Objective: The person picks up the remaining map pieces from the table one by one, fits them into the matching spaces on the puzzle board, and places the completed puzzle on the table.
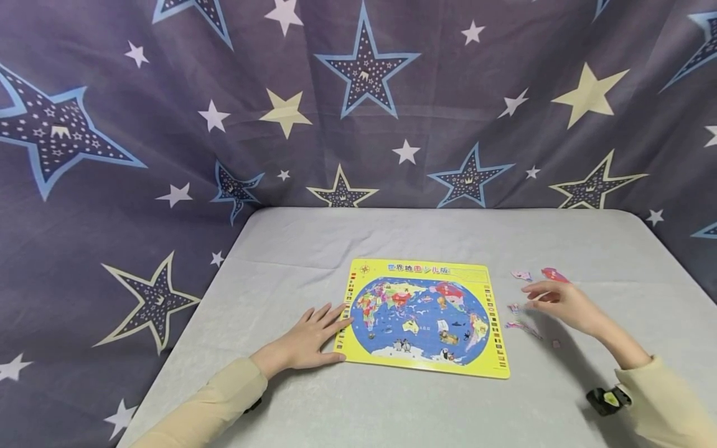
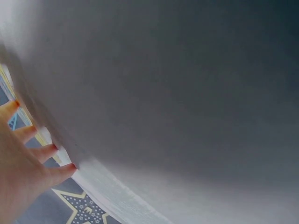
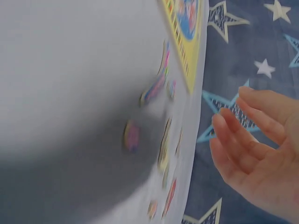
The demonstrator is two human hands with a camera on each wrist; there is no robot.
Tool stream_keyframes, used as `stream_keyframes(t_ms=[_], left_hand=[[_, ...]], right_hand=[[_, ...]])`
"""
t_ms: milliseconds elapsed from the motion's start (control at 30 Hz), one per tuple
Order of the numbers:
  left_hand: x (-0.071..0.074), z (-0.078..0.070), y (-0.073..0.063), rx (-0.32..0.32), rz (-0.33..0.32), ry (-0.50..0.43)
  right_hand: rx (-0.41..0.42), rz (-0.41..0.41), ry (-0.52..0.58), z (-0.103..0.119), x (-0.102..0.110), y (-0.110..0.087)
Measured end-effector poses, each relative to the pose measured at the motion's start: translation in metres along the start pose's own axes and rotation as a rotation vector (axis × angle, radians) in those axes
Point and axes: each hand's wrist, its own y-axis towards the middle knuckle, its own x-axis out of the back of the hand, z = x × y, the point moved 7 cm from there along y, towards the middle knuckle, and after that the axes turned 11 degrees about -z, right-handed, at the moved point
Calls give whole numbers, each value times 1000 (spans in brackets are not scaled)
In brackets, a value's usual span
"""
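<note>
A yellow-bordered world map puzzle board (image 1: 497, 368) lies flat in the middle of the table. My left hand (image 1: 307, 339) rests with spread fingers at the board's left edge; in the left wrist view its fingertips (image 2: 55, 147) line up along that edge. To the right of the board my right hand (image 1: 566, 306) hovers over loose puzzle pieces, fingers slightly bent and nothing between them. Close to its fingertips are a small piece (image 1: 513, 308) and a longer pink one (image 1: 523, 328). The right wrist view has the hand (image 3: 254, 149) apart from the pieces.
Farther back on the right lie a pale pink piece (image 1: 521, 275) and a red piece (image 1: 553, 274), partly behind the hand. A small pink piece (image 1: 556, 343) sits nearer the front. A star-patterned curtain (image 1: 414, 143) hangs behind the grey-covered table (image 1: 291, 249).
</note>
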Motion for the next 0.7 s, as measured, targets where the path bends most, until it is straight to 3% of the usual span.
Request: stream_keyframes(t_ms=[433, 700], left_hand=[[-1, -1, 0, -3, 0, 11], [1, -1, 0, -10, -8, 8]], right_hand=[[-35, -102, 13, -47, 36, -22], [-97, -76, -77, -64, 40, -27]])
